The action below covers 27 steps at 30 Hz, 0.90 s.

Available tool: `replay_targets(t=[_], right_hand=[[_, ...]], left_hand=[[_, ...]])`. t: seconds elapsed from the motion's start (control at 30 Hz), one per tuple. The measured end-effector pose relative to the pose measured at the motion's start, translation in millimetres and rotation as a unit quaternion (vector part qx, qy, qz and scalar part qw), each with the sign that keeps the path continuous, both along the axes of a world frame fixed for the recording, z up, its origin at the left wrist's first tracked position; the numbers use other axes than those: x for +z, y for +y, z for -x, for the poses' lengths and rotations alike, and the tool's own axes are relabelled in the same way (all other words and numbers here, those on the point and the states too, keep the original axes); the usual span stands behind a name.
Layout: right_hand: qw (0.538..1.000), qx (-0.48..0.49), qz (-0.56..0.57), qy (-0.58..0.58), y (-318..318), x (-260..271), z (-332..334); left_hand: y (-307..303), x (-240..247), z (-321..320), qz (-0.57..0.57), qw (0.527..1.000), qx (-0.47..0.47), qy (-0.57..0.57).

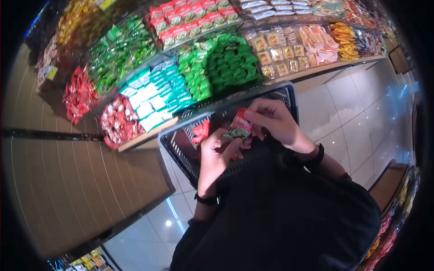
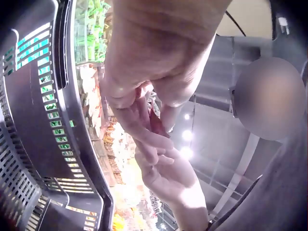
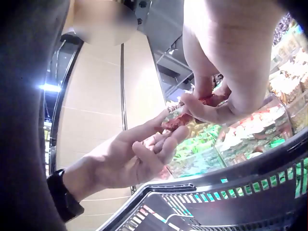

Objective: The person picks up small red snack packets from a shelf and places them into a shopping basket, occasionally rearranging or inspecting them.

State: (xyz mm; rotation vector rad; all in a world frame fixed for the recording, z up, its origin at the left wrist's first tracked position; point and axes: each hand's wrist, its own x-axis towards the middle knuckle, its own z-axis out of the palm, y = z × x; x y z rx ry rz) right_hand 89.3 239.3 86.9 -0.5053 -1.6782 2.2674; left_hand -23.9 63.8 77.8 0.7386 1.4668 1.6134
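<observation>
Shop aisle, pale glossy tiled floor (image 1: 339, 113), sloping display of small snack packets: glossy dark-green packets (image 1: 233, 61), shiny teal packets (image 1: 156, 90), red-topped packets with green-grey lower halves (image 1: 194, 22). Blocks sorted by colour, presumably so kinds are easy to tell apart.

Dark grey plastic basket with slotted walls (image 1: 294, 97) sits right up against the display's front edge, probably to keep the reach short; what supports it is not visible. Loose bright-red packets (image 1: 200, 132) lie inside, partly hidden by the arms.

Main item: small red-and-green-grey printed packet (image 1: 239, 125), up above the basket, between both hands, tilted, printed side towards the head camera. Colours match the red-topped block on the display.

Left hand (image 1: 214, 156): pinches the green-grey lower end, thumb across the face, other fingers underneath and mostly hidden. Right hand (image 1: 278, 124): pinches the red upper end, thumb against fingers, narrow grip. Gripping opposite ends likely keeps the soft wrapper taut and steady, with most of the front uncovered. Holding it over the basket would also mean a slip lands inside.

Wrist views: fingers close together around the packet, only red bits showing; exact fingertip contact can't be told. Whether the wrapper is sealed or torn: can't tell.
</observation>
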Motion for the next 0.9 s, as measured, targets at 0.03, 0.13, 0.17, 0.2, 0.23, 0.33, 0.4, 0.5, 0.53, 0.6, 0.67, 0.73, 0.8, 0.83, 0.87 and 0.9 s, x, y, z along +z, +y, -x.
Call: replay_targets(t=[0.03,0.13,0.17,0.2,0.23,0.33,0.4,0.5,0.53,0.6,0.67,0.73,0.8,0.83,0.87,0.9], right_hand=[[1.000,0.012,0.004,0.005,2,1,2],[1.000,0.020,0.011,-0.009,-7,8,11],[1.000,0.023,0.014,-0.008,-7,8,12],[1.000,0.024,0.014,-0.009,-7,8,13],[0.999,0.034,0.016,-0.013,-6,8,13],[0.996,0.062,-0.053,-0.028,0,7,12],[0.982,0.087,-0.158,-0.051,10,22,16],[0.937,-0.031,-0.346,0.038,49,58,37],[0.873,-0.098,-0.476,0.047,71,79,54],[0.740,-0.170,-0.644,0.096,131,118,95],[0.672,-0.189,-0.708,0.110,178,153,137],[0.659,-0.208,-0.719,0.073,218,165,186],[0.654,-0.215,-0.722,0.074,262,146,236],[0.647,-0.212,-0.728,0.085,278,135,256],[0.653,-0.221,-0.721,0.076,285,123,271],[0.659,-0.229,-0.714,0.067,289,114,284]], left_hand=[[-1,-4,0,-0.029,1.000,0.004,-0.009],[-16,-16,11,-0.061,0.998,0.005,-0.021],[-19,-21,11,-0.074,0.997,0.003,-0.027],[-19,-16,11,-0.058,0.998,0.012,-0.017],[-19,-15,11,-0.058,0.998,0.013,-0.018],[-21,-18,8,-0.056,0.998,0.012,-0.007],[-24,-25,10,-0.037,0.999,-0.002,0.008],[-21,-24,15,-0.037,0.999,-0.002,0.001],[-22,-31,16,-0.042,0.999,0.003,-0.002],[-25,-40,16,-0.056,0.998,0.007,0.007],[-29,-48,20,-0.043,0.999,-0.002,0.012],[-32,-53,22,-0.026,1.000,-0.007,0.014],[-35,-60,23,0.016,1.000,-0.021,0.016],[-35,-61,24,0.012,1.000,-0.020,0.018],[-36,-62,25,0.017,1.000,-0.021,0.004],[-36,-63,25,0.023,0.999,-0.022,-0.009]])
